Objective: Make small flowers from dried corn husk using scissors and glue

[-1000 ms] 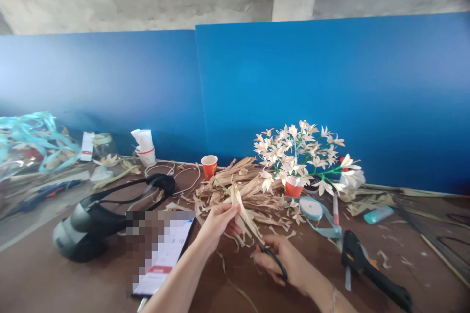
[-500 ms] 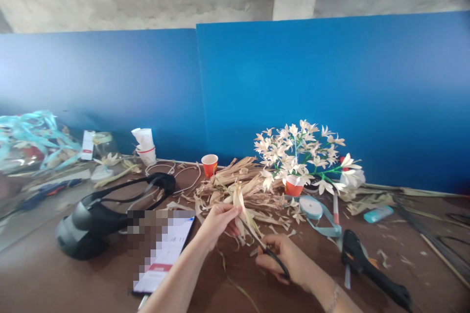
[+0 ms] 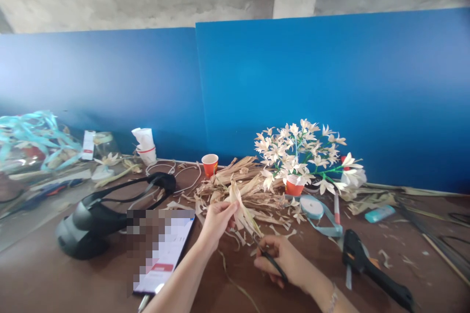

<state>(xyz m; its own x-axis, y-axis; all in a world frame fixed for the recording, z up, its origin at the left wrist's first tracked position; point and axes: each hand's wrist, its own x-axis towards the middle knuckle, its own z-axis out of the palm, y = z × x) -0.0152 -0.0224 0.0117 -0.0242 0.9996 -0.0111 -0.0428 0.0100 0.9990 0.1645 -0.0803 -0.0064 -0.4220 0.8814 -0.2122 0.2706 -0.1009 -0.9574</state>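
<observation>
left hand (image 3: 216, 222): pinching a dried corn husk strip (image 3: 238, 210) over a heap of husk scraps (image 3: 235, 181); strip light, papery, apt to tear, best held near its base. right hand (image 3: 281, 260): curled around black-handled scissors (image 3: 274, 265), just beside the strip.

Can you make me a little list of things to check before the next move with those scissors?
1. The left hand holds the pale dried corn husk: ok.
2. The right hand holds the black-handled scissors: ok.
3. The scissor blades are open or shut: cannot tell, they look too thin in this view.
4. The left hand's fingers stay apart from the scissors: ok.
5. The flat phone with a white screen lies away from the scissors: ok.
6. The black plastic tool lies apart from the right hand: ok.
</observation>
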